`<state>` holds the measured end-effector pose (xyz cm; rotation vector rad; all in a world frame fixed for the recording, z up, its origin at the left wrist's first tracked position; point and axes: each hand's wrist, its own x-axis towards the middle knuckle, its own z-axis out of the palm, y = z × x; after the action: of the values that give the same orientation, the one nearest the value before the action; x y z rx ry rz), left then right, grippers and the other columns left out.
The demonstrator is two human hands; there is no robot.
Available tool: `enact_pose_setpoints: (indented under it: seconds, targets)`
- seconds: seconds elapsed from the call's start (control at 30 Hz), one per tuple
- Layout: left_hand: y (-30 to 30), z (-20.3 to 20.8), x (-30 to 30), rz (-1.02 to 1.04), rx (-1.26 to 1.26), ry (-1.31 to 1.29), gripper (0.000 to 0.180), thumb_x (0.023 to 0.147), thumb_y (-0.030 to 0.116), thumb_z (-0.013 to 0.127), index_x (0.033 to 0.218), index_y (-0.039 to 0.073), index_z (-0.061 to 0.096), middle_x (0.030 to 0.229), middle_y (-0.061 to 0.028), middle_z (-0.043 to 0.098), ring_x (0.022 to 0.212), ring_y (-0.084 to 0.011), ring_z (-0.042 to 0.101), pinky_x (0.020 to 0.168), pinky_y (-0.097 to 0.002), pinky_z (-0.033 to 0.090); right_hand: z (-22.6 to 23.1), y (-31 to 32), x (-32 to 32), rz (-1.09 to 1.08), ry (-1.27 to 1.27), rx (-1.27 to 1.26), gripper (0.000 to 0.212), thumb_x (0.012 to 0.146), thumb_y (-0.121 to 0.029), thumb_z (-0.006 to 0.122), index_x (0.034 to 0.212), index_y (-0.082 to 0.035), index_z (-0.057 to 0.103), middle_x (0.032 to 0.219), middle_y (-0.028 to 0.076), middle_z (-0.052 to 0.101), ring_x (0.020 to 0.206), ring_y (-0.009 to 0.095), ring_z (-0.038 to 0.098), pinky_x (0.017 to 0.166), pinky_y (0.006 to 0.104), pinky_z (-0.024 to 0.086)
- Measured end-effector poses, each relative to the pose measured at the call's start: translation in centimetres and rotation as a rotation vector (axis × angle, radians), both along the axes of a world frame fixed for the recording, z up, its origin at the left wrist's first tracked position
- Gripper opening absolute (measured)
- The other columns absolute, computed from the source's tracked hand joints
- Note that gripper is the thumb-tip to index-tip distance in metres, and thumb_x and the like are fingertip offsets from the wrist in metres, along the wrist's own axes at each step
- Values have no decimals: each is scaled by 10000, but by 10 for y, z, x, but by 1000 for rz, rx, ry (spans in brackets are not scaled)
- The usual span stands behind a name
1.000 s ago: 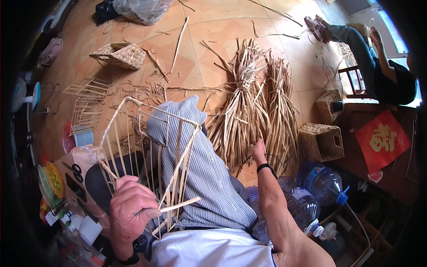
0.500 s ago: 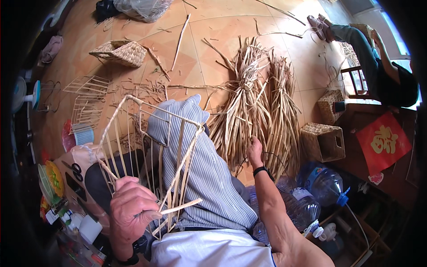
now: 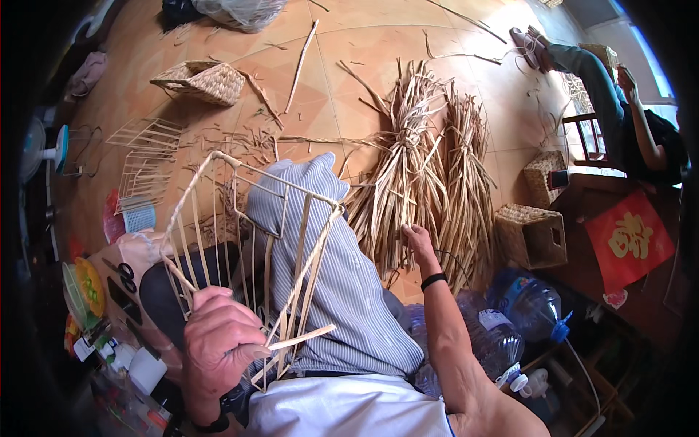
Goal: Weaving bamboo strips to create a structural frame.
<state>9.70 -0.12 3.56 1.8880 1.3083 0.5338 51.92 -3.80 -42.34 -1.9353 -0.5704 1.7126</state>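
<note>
On my lap rests a half-made basket frame (image 3: 319, 251) of thin pale rods, its rim wrapped partly in twisted strands. My left hand (image 3: 222, 342) is closed round the near side of this frame. A short flat strand (image 3: 302, 338) sticks out past my left thumb. To the right, my right hand (image 3: 421, 244) reaches to the near part of a large bundle of dried plant stalks (image 3: 382, 211), tied near its top. Its thumb and fingers pinch at a stalk there; the exact grip is small in view. A second, slimmer stalk bundle (image 3: 466, 175) lies beside it.
Finished woven baskets (image 3: 196, 81) lie at the far left and right. A flat rod frame (image 3: 145, 164) sits at left among scraps. Large clear water bottles (image 3: 528, 306) stand beside my right arm. Another person (image 3: 652, 138) sits at the far right, near a red paper square (image 3: 630, 237).
My right hand has shifted slightly left over the stalks, and its fingers reach out a little more. My left hand keeps its hold on the frame. The whole view has shifted slightly.
</note>
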Motion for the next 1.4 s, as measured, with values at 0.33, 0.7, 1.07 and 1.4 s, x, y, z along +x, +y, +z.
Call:
enact_pose_setpoints:
  seconds: [0.33, 0.7, 1.07, 1.4]
  targets:
    - [-3, -3, -1, 4, 16, -5, 411, 937, 502, 796, 819, 115, 719, 763, -8, 697, 813, -217, 720, 1008, -471, 469, 7, -67, -26, -375, 411, 7, 180, 1108, -266, 688, 1133, -92, 647, 938, 22, 696, 760, 138, 665, 681, 310, 568]
    - [0, -2, 0, -13, 28, -23, 407, 933, 490, 804, 813, 112, 709, 759, -5, 691, 811, -220, 717, 1005, -480, 476, -47, -125, -36, 451, -456, 30, 307, 1040, -284, 742, 1153, 0, 709, 1100, 184, 775, 940, 322, 768, 825, 440, 612]
    - [-2, -3, -5, -6, 6, -3, 403, 943, 497, 797, 828, 118, 723, 764, -12, 705, 820, -226, 726, 1006, -474, 473, -49, -41, 19, 347, -766, 227, 443, 922, -152, 784, 1317, 1, 655, 1190, 271, 729, 1134, 447, 702, 991, 504, 558]
    - [0, -5, -5, -34, -7, -16, 363, 939, 423, 840, 819, 113, 693, 775, -18, 693, 810, -228, 724, 991, -473, 449, -35, -10, -19, 229, -580, 45, 383, 940, -335, 784, 1060, 27, 741, 1010, 251, 774, 1075, 445, 742, 931, 506, 573]
